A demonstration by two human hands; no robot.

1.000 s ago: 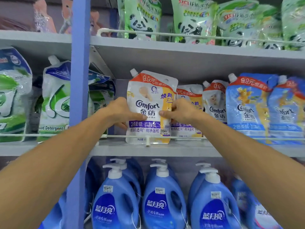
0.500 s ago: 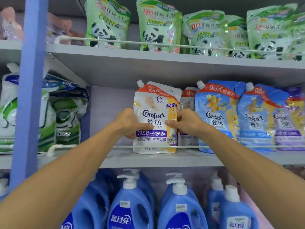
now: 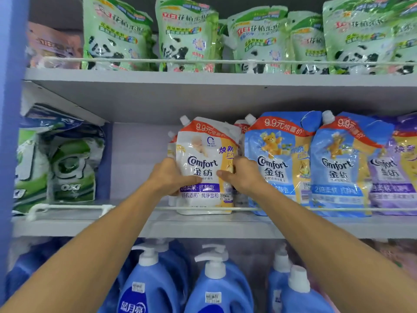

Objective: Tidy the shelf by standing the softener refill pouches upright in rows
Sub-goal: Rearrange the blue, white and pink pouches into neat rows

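Note:
A white Comfort softener refill pouch (image 3: 204,154) stands upright on the middle shelf (image 3: 203,227), behind the white wire rail (image 3: 140,208). My left hand (image 3: 172,177) grips its left edge and my right hand (image 3: 242,175) grips its right edge, both thumbs on the front. More white pouches show just behind it. To its right stand a blue Comfort pouch (image 3: 279,159), a second blue one (image 3: 338,163) and a purple one (image 3: 394,168), all upright in a row.
Green and white OXI detergent bags (image 3: 70,168) lean at the shelf's left, with a gap of bare shelf between them and the white pouch. Green panda pouches (image 3: 187,35) fill the shelf above. Blue pump bottles (image 3: 216,285) stand below. A blue upright post (image 3: 11,109) runs down the far left.
The view has swung right and come closer, so the purple pouch now shows at the right. Both hands keep their grip on the white pouch, which stands in much the same place.

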